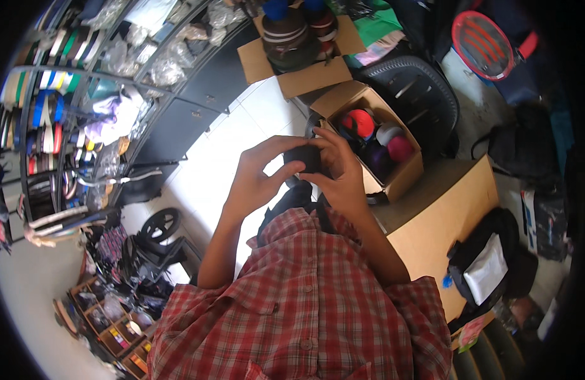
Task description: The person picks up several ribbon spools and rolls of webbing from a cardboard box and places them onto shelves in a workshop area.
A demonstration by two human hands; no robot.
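Observation:
In front of my chest I hold a small dark rounded object [300, 156] between both hands. Its kind is hard to make out against the dark clothing below. My left hand [254, 171] curves round its left side, with the index finger along the top and the thumb toward its lower edge. On the other side my right hand [339, 168] grips it, fingers bent over it and thumb beneath. Just beyond my right hand stands an open cardboard box [403, 171] with round spools in red, pink, purple and white.
Another cardboard box [314, 77] with large dark cones of thread is farther off. A black plastic chair [432, 88] stands behind the nearer box. Shelves [83, 71] with webbing rolls line the left, above a dark cabinet [191, 120]. A cardboard sheet [432, 234] lies at right.

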